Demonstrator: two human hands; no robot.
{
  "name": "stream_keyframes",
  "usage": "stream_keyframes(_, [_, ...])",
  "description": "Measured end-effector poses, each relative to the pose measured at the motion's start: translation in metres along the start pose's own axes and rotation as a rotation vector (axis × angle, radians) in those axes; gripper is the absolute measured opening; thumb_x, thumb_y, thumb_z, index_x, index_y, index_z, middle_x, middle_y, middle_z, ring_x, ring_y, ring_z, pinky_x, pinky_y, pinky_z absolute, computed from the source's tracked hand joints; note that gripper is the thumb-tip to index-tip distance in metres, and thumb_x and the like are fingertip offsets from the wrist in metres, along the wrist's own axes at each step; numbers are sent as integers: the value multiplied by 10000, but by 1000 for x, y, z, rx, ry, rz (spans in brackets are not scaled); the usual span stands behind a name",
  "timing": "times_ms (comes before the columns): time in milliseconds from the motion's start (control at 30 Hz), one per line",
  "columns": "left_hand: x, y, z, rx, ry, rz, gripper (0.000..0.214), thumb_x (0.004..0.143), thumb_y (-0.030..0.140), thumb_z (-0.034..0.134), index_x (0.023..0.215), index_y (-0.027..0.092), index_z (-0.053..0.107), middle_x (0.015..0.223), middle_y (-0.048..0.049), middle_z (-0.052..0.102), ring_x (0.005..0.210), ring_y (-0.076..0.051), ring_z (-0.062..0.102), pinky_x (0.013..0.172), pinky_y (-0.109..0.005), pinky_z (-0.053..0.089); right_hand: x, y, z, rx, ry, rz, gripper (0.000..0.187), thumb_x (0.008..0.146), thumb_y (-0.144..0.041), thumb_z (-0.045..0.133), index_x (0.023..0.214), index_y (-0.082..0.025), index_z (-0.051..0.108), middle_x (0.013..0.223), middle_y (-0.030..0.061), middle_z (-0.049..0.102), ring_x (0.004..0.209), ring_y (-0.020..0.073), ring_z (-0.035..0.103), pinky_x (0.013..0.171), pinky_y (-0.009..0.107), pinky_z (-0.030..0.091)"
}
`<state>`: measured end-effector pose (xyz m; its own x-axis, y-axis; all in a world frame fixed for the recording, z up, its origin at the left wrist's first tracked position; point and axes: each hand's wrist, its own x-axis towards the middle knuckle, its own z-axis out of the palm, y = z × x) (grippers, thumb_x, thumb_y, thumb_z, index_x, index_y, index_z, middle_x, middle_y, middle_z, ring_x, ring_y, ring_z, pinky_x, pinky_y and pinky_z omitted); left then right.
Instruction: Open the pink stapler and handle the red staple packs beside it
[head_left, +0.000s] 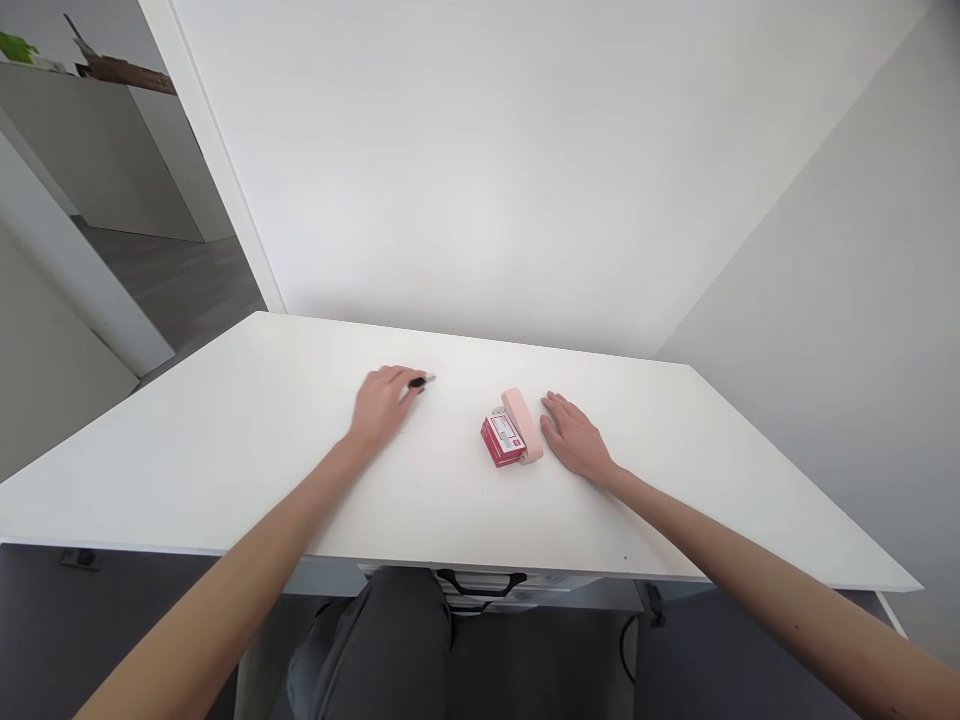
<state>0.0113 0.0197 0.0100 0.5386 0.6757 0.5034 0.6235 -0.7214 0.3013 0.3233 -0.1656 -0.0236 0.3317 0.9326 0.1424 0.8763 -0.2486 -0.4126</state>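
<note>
My left hand (381,405) is over the left-middle part of the white tabletop. Pinched between its thumb and fingers is a small black object (417,383) with a thin silvery tip pointing right; it is too blurred to tell its kind. A pink stapler (522,425) stands near the middle of the table, against a small red-and-white box (503,440). Part of a pale metal piece shows behind the box. My right hand (576,436) rests palm down just right of the stapler, fingers stretched out, apart from it and holding nothing.
The white table (420,510) meets a white wall (480,180) at the back. Below its front edge is a drawer with a black handle (482,583), close to my legs (390,640). A doorway opens at the left onto a grey floor.
</note>
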Motion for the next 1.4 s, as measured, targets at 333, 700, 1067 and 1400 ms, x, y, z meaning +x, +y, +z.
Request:
stream_keyframes(333, [-18,-89,-50,303,53,-268,451,1020,363,419,1423,238,578,1206,-120,757,1194,-348,634,1048,-512,467,-1,3,2,-6,9,-7,581,1071,-460,297,1569,-226,486,1710,41,388,1609,246,292,1299,479,284])
stream_keyframes(700, [-26,-71,-48,371,95,-176,530,1013,421,451,1493,202,493,1501,-183,576,1398,-389,492,1138,-567,392,1,6,5,3,15,-12,577,1067,-451,312,1565,-222,490,1709,54,390,1607,264,292,1287,493,303])
stream_keyframes(1067, [-47,38,-11,-100,-161,247,538,1000,500,559,1466,247,471,1492,-127,574,1403,-315,527,1200,-515,409,-1,1,1,-22,14,-10,586,1069,-426,301,1559,-172,498,1707,73,392,1600,259,309,1294,465,291])
stream_keyframes(1400, [-38,109,21,-366,-281,149,900,815,592,777,1543,257,367,1486,-134,582,1328,-354,593,1094,-517,488,3,4,5,-39,21,-8,577,1074,-406,302,1568,-170,484,1706,67,396,1604,240,295,1295,444,280])
